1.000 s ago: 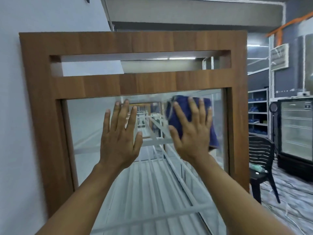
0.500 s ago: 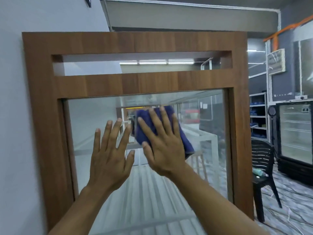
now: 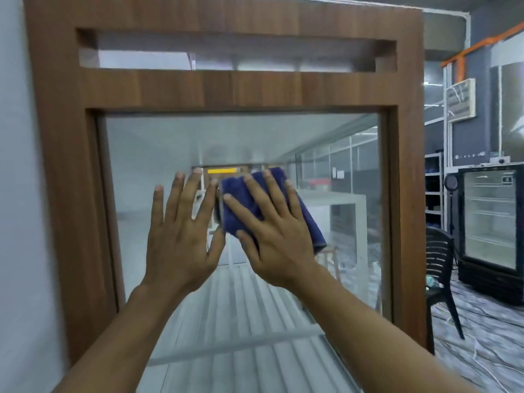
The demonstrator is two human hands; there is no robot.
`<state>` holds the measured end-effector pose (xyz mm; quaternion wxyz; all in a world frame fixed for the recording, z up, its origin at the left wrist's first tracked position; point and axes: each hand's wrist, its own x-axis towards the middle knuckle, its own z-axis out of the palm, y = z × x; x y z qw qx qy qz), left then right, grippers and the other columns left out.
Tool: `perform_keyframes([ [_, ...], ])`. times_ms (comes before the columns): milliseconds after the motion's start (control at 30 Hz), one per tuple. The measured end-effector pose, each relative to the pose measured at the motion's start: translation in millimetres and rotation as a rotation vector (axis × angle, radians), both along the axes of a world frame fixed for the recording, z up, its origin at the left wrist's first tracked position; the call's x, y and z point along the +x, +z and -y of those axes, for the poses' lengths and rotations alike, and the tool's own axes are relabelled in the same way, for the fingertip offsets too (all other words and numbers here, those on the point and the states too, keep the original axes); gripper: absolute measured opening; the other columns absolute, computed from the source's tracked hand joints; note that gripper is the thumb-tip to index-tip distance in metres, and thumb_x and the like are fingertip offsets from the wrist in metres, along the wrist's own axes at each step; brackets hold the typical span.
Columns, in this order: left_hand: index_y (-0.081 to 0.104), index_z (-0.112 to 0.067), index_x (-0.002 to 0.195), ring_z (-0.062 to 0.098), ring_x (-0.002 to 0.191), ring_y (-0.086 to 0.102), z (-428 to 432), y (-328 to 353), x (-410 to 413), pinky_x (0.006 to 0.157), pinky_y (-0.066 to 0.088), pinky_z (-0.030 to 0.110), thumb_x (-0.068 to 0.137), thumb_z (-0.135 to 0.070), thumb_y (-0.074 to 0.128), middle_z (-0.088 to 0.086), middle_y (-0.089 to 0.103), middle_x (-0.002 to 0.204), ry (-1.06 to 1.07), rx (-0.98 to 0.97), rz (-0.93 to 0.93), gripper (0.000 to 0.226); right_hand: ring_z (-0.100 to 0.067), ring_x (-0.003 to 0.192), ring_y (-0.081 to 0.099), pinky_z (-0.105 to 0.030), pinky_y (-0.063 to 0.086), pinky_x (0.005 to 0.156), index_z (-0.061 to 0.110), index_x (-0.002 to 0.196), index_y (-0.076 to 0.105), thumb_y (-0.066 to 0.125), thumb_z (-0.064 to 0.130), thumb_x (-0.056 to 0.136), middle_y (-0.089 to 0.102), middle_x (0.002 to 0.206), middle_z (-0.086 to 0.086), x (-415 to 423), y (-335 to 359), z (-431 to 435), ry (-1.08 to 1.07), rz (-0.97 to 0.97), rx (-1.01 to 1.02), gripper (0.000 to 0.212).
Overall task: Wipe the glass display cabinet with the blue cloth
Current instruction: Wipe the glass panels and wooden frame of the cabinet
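My right hand [image 3: 279, 236] lies flat, fingers straight and spread, pressing the cloth [image 3: 241, 199] against the cabinet [image 3: 198, 89] glass [image 3: 158, 154]. The cloth sits under my palm and fingers, edges showing above and to the right. My left hand [image 3: 181, 239], fingers straight, lies flat just beside it.

Presses cloth [image 3: 235, 188] against cabinet [image 3: 226, 89] glass [image 3: 158, 143] under right hand [image 3: 279, 239]; rests left hand [image 3: 181, 242] on glass just left of it. Has chair [image 3: 439, 259] and fridge [image 3: 490, 217] to cabinet's right.
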<state>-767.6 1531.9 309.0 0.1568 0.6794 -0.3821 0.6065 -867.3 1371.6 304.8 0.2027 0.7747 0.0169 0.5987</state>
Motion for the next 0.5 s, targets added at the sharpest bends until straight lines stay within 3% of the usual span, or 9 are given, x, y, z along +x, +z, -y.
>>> perform_keyframes([
  [67,0.024,-0.014,0.156,0.031,0.154,0.009,-0.9,-23.2,-0.1,0.125,0.005,0.053,0.095,-0.043,0.035,0.014,0.016,0.165,0.015,-0.002,-0.005,0.069,-0.031,0.154,0.011,-0.056,0.013,0.124,0.026,0.152,0.04,0.046,0.04,0.099,0.025,0.164,-0.01,-14.8,-23.2,26.5,0.011,-0.025,-0.098,0.054],
  [200,0.024,-0.021,0.157,0.029,0.155,0.008,-2.8,-84.1,4.7,0.125,0.005,0.051,0.095,-0.044,0.037,0.011,0.015,0.165,-0.017,-0.041,-0.017,0.067,-0.033,0.153,0.013,-0.06,0.02,0.119,0.018,0.153,0.037,0.04,0.044,0.1,0.022,0.164,-0.014,-58.0,-66.0,104.3,-0.07,0.321,0.384,0.059],
  [267,0.027,-0.021,0.156,0.03,0.154,0.012,-4.0,-100.3,7.9,0.125,0.004,0.05,0.095,-0.043,0.039,0.012,0.018,0.164,-0.023,-0.061,-0.009,0.066,-0.034,0.153,0.011,-0.061,0.017,0.12,0.019,0.153,0.036,0.037,0.044,0.099,0.021,0.164,-0.014,-46.1,-77.0,87.1,-0.041,0.398,0.485,0.06],
  [333,0.03,-0.02,0.155,0.032,0.153,0.016,-6.3,-111.6,10.2,0.125,0.008,0.051,0.093,-0.041,0.041,0.013,0.022,0.163,-0.023,-0.09,-0.01,0.066,-0.033,0.154,0.009,-0.059,0.012,0.122,0.023,0.153,0.037,0.039,0.044,0.098,0.021,0.165,-0.012,-12.9,-96.3,34.7,0.007,0.33,0.362,0.059],
  [433,0.035,-0.015,0.152,0.036,0.15,0.021,-8.6,-130.6,10.3,0.122,0.015,0.056,0.091,-0.038,0.04,0.016,0.027,0.16,0.0,-0.154,-0.024,0.066,-0.029,0.155,0.009,-0.054,0.01,0.124,0.029,0.152,0.04,0.044,0.043,0.099,0.023,0.165,-0.006,21.8,-136.3,-20.1,0.048,0.058,-0.02,0.055],
  [500,0.035,-0.016,0.152,0.038,0.149,0.022,-6.1,-157.2,7.4,0.122,0.015,0.057,0.092,-0.038,0.039,0.017,0.027,0.159,0.005,-0.171,-0.031,0.064,-0.026,0.155,0.008,-0.053,0.011,0.124,0.032,0.153,0.035,0.042,0.047,0.1,0.021,0.166,-0.004,9.6,-150.8,1.5,0.025,0.055,-0.056,0.056],
])
